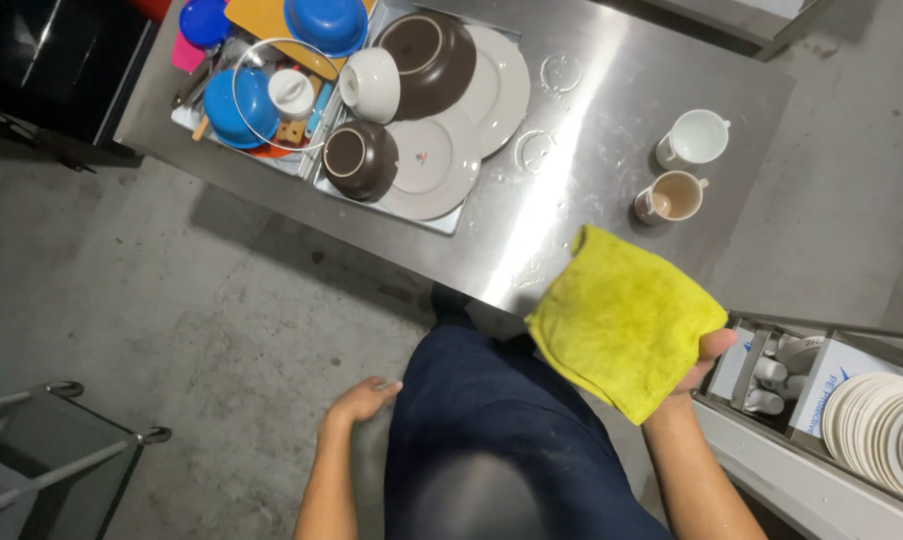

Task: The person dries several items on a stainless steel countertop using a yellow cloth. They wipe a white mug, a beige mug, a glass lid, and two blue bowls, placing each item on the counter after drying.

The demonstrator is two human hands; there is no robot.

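Note:
My right hand holds a folded yellow cloth flat over its palm, just off the near edge of a steel table. My left hand hangs beside my dark trousers, fingers loosely apart, holding nothing. Two cups stand on the table beyond the cloth: a white cup and a beige cup. Wet ring marks show on the steel near them.
A drying tray on the table's left holds grey plates, brown bowls, a white bowl, blue bowls and a glass lid. A stack of white plates sits in a rack at lower right. A metal cart stands at lower left on the concrete floor.

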